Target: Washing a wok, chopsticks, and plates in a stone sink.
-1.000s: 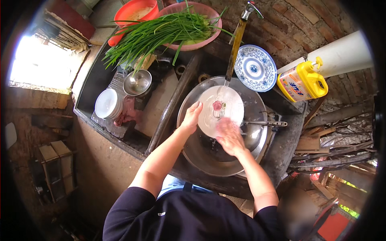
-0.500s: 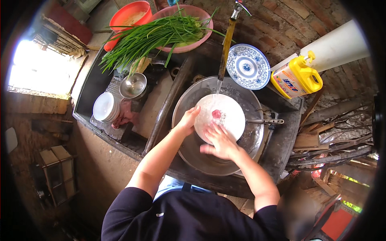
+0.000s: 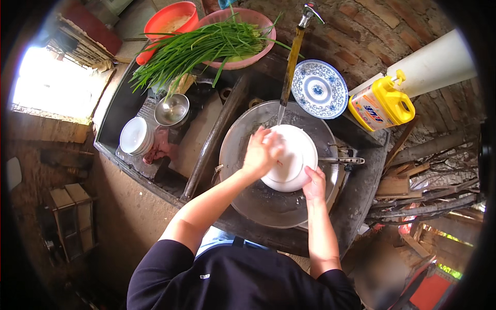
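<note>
A white plate (image 3: 295, 164) is tilted above the large metal basin (image 3: 258, 213), its underside with the foot ring turned up. My right hand (image 3: 314, 185) grips the plate's right rim, thumb on top and the other fingers hidden beneath. Over the plate's left part lies my left hand (image 3: 262, 154), its fingers apart and somewhat blurred. Water runs from the tap (image 3: 306, 20) through a long yellowish tube (image 3: 292, 64) and falls at the plate's far edge. A metal handle (image 3: 343, 160) sticks out over the basin's right rim.
A blue-patterned plate (image 3: 320, 89) and a yellow pump bottle (image 3: 381, 103) stand behind the basin. Beyond the sink divider (image 3: 214, 137) are stacked white bowls (image 3: 135, 135), a metal bowl (image 3: 172, 109) and a reddish cloth (image 3: 161, 146). Green stalks (image 3: 206, 46) lie across a pink basin (image 3: 266, 23).
The plate has been turned over, from its face with a red mark to its underside. My right hand has moved to the rim, and my left hand has come onto the plate.
</note>
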